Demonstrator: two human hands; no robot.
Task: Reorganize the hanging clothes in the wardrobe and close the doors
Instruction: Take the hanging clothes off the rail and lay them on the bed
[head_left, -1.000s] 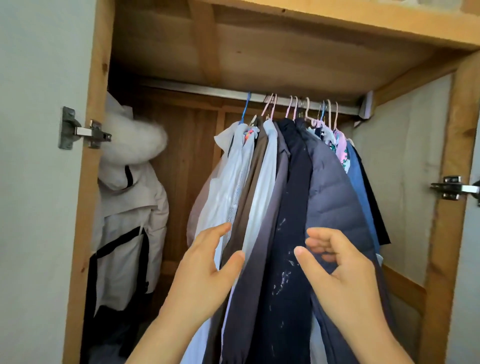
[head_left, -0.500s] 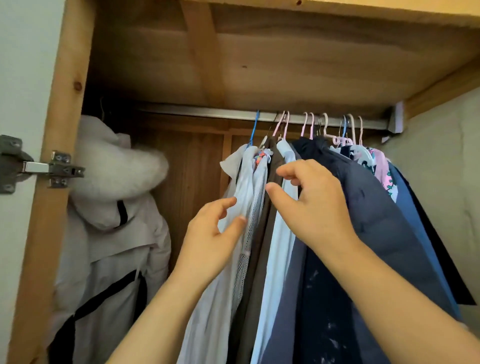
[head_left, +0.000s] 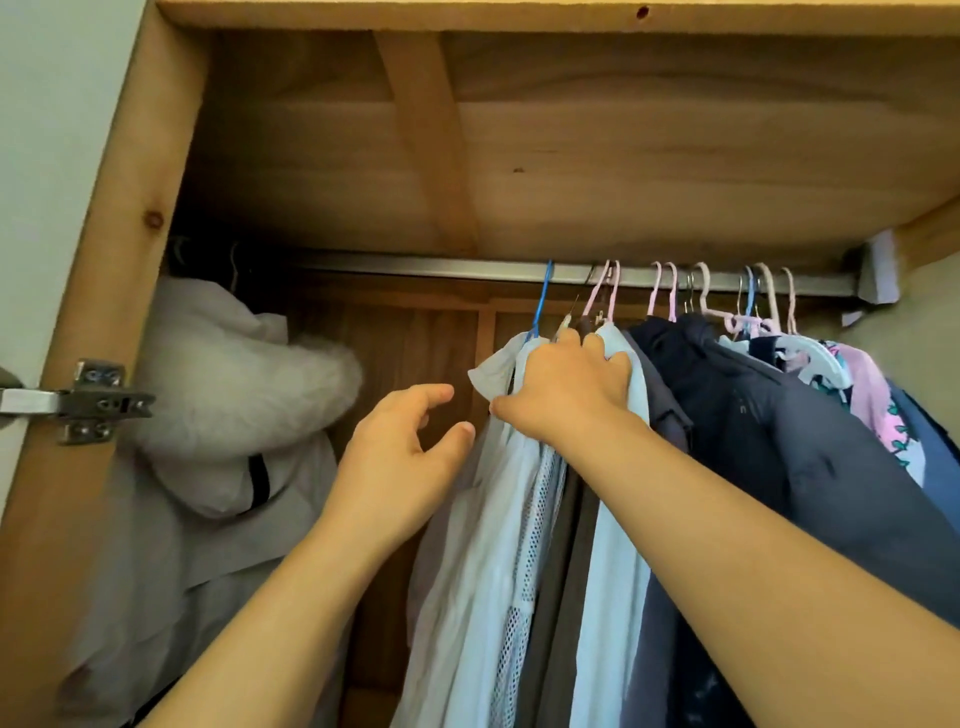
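Hanging clothes (head_left: 649, 467) bunched toward right end of metal rail (head_left: 467, 270), hooks crowded together; left stretch of rail bare. Right hand (head_left: 566, 389) up at shoulder line of pale shirts (head_left: 519, 519), fingers curled over collars just under the hooks, thumb pinching leftmost pale fabric: grip placed high, likely so the hangers slide along the rail rather than the cloth stretching. Left hand (head_left: 400, 452) hovering just left of the bundle, fingers loosely spread and half curved, holding nothing, apparently ready to part or receive a garment. Dark padded jacket (head_left: 779, 441) pressed against the pale shirts on the right; pink and patterned items (head_left: 857, 389) squeezed near the rail bracket (head_left: 878, 275). White fur-trimmed coat (head_left: 223, 415) far left, well apart from the bundle, partly behind wooden frame post (head_left: 93, 364). Door hinge (head_left: 78, 402) visible on the post; doors not yet closed. Tangled hooks probable obstacle to sliding.
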